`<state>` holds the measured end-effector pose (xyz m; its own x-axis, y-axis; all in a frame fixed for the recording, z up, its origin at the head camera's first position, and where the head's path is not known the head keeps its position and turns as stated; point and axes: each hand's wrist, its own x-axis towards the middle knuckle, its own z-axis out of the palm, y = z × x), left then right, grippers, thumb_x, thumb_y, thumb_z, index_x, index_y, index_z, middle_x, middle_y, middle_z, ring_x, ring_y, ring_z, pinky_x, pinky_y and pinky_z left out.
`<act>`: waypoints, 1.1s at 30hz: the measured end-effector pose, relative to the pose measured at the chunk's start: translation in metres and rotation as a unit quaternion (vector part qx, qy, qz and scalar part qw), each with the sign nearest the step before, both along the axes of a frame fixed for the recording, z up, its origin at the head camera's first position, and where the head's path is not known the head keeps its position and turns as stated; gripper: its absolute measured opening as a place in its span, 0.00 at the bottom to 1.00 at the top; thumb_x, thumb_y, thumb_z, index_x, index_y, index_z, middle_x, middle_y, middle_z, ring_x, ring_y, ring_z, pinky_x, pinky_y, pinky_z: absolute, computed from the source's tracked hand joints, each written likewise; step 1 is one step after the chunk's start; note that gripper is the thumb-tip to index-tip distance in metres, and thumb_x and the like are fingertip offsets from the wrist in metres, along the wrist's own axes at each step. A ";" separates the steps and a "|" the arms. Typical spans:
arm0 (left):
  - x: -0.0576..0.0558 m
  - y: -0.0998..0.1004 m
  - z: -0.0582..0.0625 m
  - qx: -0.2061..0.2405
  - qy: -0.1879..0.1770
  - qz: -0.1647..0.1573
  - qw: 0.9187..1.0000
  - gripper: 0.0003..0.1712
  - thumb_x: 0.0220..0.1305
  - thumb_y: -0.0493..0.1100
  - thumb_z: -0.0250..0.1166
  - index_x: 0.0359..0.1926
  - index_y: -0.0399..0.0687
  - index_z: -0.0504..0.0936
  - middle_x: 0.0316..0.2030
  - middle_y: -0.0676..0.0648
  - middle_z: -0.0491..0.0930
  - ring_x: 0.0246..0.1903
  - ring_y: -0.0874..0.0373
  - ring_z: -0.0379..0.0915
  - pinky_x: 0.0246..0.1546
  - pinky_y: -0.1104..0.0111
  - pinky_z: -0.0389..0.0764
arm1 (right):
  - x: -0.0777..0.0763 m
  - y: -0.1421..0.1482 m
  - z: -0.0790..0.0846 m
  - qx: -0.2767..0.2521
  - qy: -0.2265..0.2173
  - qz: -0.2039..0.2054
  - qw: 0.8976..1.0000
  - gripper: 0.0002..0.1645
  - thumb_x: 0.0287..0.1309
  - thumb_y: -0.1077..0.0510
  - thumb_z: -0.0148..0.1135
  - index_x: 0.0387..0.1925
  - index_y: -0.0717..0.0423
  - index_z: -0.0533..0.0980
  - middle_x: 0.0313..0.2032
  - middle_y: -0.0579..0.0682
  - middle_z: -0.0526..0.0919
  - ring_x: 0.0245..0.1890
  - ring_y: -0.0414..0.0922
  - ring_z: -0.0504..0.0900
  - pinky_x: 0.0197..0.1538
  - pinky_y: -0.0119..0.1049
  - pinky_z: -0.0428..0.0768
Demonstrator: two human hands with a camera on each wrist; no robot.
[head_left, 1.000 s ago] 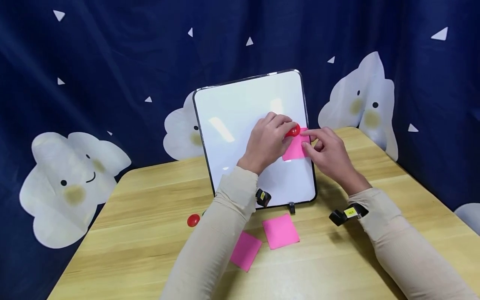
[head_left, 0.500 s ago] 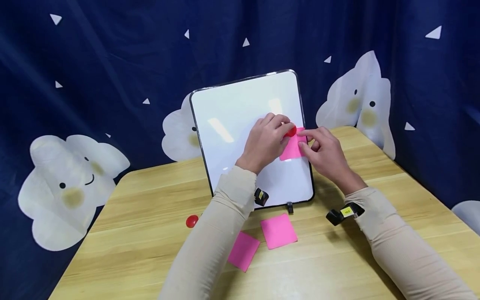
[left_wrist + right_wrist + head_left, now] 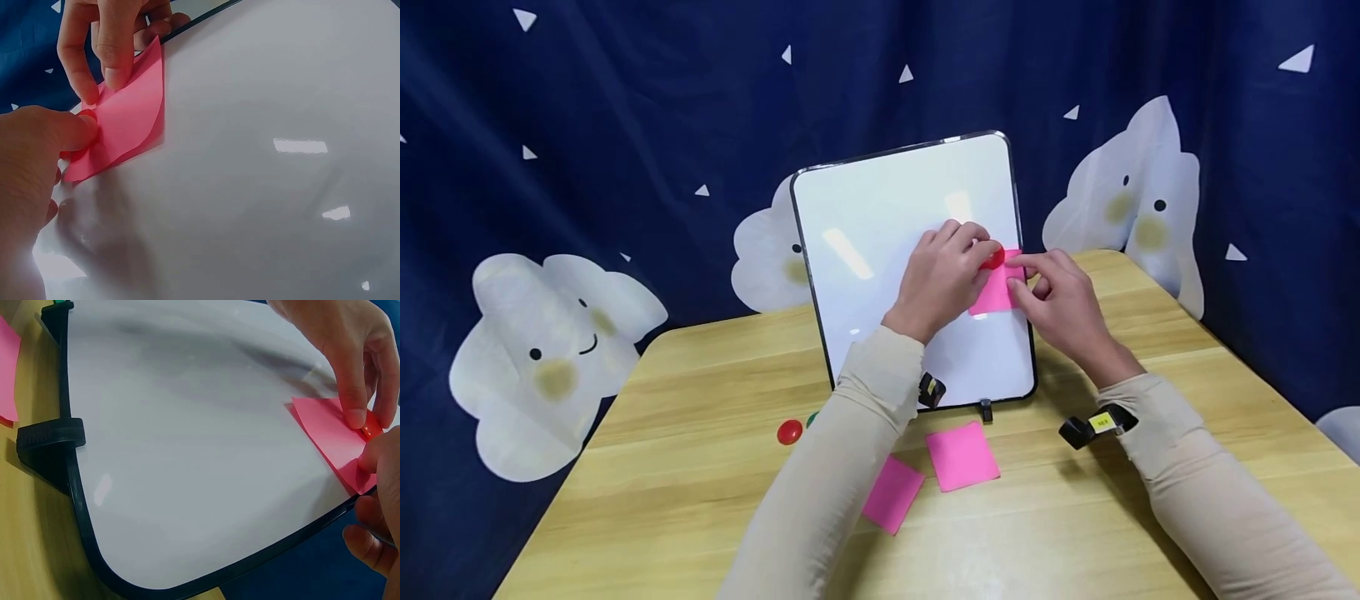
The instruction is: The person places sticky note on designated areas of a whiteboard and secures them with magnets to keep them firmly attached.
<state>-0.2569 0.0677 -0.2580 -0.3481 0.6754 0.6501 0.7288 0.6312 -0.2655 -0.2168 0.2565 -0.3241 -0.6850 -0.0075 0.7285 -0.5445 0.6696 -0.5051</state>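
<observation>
A pink sticky note (image 3: pixel 996 293) lies against the right part of a black-framed whiteboard (image 3: pixel 887 196) that leans upright on the table. My left hand (image 3: pixel 942 279) pinches a round red magnet (image 3: pixel 995 257) at the note's upper edge; in the left wrist view, the thumb (image 3: pixel 78 130) presses over it. From the right, my right hand (image 3: pixel 1063 308) holds the note near the board's side edge, thumb and index finger on its face. Its other fingers curl by the frame, as the right wrist view shows. The note's lower edge lifts slightly off the board (image 3: pixel 250 206).
Two pink sticky notes, one (image 3: pixel 962 456) before the board and one (image 3: pixel 893 494) partly under my left sleeve, lie on the wooden table (image 3: pixel 662 500). Another red magnet (image 3: pixel 789 432) and a green piece (image 3: pixel 812 419) lie left. A black foot (image 3: pixel 986 410) supports the board.
The head view has shifted slightly. Both hands stay at the note, and the red magnet now looks flatter against it, while earlier it showed a shiny tilted face.
</observation>
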 end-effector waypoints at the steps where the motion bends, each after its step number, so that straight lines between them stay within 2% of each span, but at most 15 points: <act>1: 0.000 0.000 0.000 0.001 0.000 0.000 1.000 0.16 0.65 0.48 0.67 0.52 0.52 0.87 0.49 0.49 0.82 0.48 0.54 0.76 0.48 0.67 0.76 | 0.000 0.000 0.000 0.000 0.001 -0.001 1.000 0.16 0.62 0.66 0.66 0.52 0.58 0.82 0.37 0.56 0.75 0.24 0.43 0.69 0.27 0.25 0.67; 6: 0.000 -0.003 -0.003 0.007 0.007 -0.001 1.000 0.15 0.64 0.47 0.68 0.51 0.53 0.88 0.48 0.49 0.81 0.46 0.55 0.76 0.46 0.68 0.77 | 0.000 -0.002 -0.001 0.005 0.009 -0.005 1.000 0.17 0.62 0.65 0.66 0.52 0.58 0.82 0.37 0.57 0.74 0.24 0.43 0.68 0.28 0.26 0.67; 12: 0.004 -0.013 -0.004 0.018 -0.014 -0.011 1.000 0.16 0.62 0.47 0.69 0.51 0.53 0.87 0.49 0.47 0.80 0.43 0.57 0.76 0.40 0.71 0.79 | 0.004 -0.007 -0.002 -0.006 0.025 -0.031 0.999 0.14 0.61 0.65 0.65 0.50 0.59 0.83 0.43 0.59 0.71 0.24 0.43 0.69 0.29 0.26 0.67; 20: 0.017 -0.039 -0.008 0.015 -0.050 0.013 0.999 0.15 0.66 0.48 0.65 0.52 0.53 0.86 0.50 0.48 0.80 0.41 0.59 0.78 0.30 0.74 0.78 | 0.009 -0.011 -0.007 -0.032 0.055 -0.044 0.997 0.12 0.59 0.67 0.65 0.45 0.61 0.85 0.39 0.60 0.70 0.23 0.40 0.68 0.30 0.27 0.66; 28: 0.032 -0.068 -0.020 0.032 -0.056 -0.006 0.998 0.11 0.67 0.48 0.66 0.47 0.52 0.88 0.44 0.51 0.82 0.37 0.61 0.78 0.30 0.73 0.79 | 0.016 -0.016 -0.015 -0.045 0.104 -0.030 0.993 0.11 0.55 0.71 0.66 0.41 0.64 0.85 0.34 0.59 0.73 0.24 0.42 0.69 0.32 0.22 0.65; 33: 0.044 -0.087 -0.031 0.015 -0.055 -0.016 0.998 0.09 0.66 0.46 0.67 0.45 0.52 0.89 0.40 0.52 0.83 0.32 0.62 0.78 0.30 0.71 0.79 | 0.020 -0.021 -0.020 -0.032 0.139 -0.011 0.990 0.09 0.52 0.73 0.64 0.36 0.66 0.84 0.30 0.58 0.75 0.26 0.44 0.70 0.33 0.23 0.65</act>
